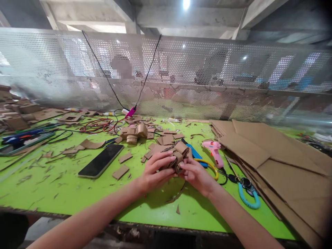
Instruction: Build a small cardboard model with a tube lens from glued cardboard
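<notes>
**Item counts on the bench**

One phone, one pink glue gun, one teal coiled cord and one stack of cardboard sheets are counted. Two hands, left hand and right hand, are seen on one cardboard piece. Loose scraps too many to be counted.

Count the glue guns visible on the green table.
1 clearly: a pink glue gun lies right of the hands, beside the cardboard sheets. Blue tools at the far left edge are too blurred to tell; scraps may hide others.
</notes>
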The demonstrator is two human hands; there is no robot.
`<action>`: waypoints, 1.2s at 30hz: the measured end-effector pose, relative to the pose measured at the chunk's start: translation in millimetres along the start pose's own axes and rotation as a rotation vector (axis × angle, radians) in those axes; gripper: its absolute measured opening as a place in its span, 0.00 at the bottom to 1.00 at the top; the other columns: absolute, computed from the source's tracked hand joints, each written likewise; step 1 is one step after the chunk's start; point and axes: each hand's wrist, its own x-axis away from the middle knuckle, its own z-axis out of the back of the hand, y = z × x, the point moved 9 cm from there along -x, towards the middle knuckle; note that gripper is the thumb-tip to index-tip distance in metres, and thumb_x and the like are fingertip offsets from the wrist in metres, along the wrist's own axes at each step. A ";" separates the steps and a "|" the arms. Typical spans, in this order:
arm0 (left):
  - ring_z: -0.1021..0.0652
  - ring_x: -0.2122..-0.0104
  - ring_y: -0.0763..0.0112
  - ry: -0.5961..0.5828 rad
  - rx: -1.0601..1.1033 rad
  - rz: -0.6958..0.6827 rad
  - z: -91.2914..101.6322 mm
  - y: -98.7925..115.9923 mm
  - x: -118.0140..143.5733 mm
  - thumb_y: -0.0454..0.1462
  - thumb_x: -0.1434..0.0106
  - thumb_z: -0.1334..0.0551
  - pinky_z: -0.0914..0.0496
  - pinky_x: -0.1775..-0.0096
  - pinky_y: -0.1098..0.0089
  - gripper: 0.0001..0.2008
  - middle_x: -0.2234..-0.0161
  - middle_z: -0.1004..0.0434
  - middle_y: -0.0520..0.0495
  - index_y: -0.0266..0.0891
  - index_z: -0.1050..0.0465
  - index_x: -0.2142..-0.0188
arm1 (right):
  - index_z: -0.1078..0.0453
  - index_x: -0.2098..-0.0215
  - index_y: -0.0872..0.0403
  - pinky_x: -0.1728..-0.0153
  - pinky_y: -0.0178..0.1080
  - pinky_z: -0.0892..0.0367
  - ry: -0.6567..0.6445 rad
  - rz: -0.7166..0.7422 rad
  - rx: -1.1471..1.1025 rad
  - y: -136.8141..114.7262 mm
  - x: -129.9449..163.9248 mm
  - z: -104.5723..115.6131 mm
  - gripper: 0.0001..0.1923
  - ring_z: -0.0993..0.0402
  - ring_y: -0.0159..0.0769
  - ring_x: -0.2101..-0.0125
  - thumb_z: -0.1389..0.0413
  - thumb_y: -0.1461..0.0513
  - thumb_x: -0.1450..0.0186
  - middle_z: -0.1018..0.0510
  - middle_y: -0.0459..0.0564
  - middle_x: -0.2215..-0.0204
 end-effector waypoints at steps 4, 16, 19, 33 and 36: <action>0.27 0.49 0.59 0.020 -0.018 0.007 1.3 1.4 -1.2 0.34 0.40 0.37 0.25 0.57 0.57 0.03 0.56 0.26 0.42 0.39 0.29 0.65 | 0.35 0.74 0.53 0.65 0.35 0.36 0.005 -0.003 -0.003 0.7 0.5 0.5 0.16 0.28 0.30 0.71 0.32 0.62 0.53 0.27 0.39 0.76; 0.27 0.49 0.59 0.022 -0.056 -0.040 -0.7 4.9 0.0 0.35 0.42 0.36 0.25 0.56 0.59 0.05 0.59 0.24 0.44 0.39 0.27 0.64 | 0.32 0.71 0.53 0.67 0.35 0.38 -0.001 0.005 -0.023 -0.3 2.3 -3.8 0.15 0.29 0.30 0.71 0.33 0.63 0.54 0.25 0.40 0.74; 0.27 0.49 0.58 0.015 -0.077 -0.051 -1.7 4.6 0.5 0.35 0.41 0.36 0.25 0.57 0.58 0.06 0.59 0.24 0.44 0.39 0.27 0.64 | 0.33 0.71 0.53 0.67 0.34 0.38 -0.006 0.007 -0.028 -0.2 2.0 -3.1 0.15 0.29 0.29 0.72 0.33 0.62 0.53 0.26 0.40 0.75; 0.26 0.50 0.58 -0.084 -0.114 0.018 -16.1 1.3 2.3 0.34 0.44 0.37 0.26 0.55 0.59 0.07 0.60 0.22 0.44 0.40 0.27 0.64 | 0.43 0.75 0.51 0.71 0.33 0.39 0.118 0.086 0.140 4.0 -3.6 10.9 0.18 0.34 0.28 0.75 0.35 0.58 0.51 0.33 0.38 0.78; 0.26 0.50 0.58 -0.090 -0.113 0.018 -16.2 0.8 2.4 0.34 0.45 0.36 0.26 0.55 0.59 0.07 0.59 0.22 0.44 0.40 0.27 0.64 | 0.44 0.76 0.52 0.72 0.33 0.39 0.173 0.131 0.219 1.0 -5.0 16.1 0.21 0.37 0.28 0.76 0.34 0.56 0.53 0.36 0.38 0.79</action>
